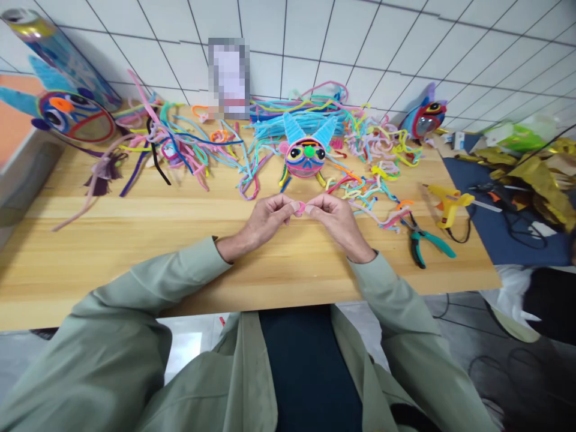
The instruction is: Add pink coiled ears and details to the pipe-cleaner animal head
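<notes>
Between my fingertips is a small pink coil of pipe cleaner [299,209], held above the wooden table. My left hand [273,217] pinches its left side, and my right hand [332,217] pinches the right side. The two thumbs nearly meet over it, so part of the coil is hidden. Just beyond my hands stands a round animal face [306,161] made of pipe cleaners, with blue pointed ears, black-and-yellow eyes and a green nose. Loose pipe cleaners [369,195] in many colours lie close to my right hand.
Teal-handled pliers [427,243] and a yellow glue gun [447,204] lie on the right of the wooden table [288,273]. A larger finished face [74,117] and a tall can [63,54] stand at left. A phone-like blurred rectangle [229,78] leans against the tiled wall.
</notes>
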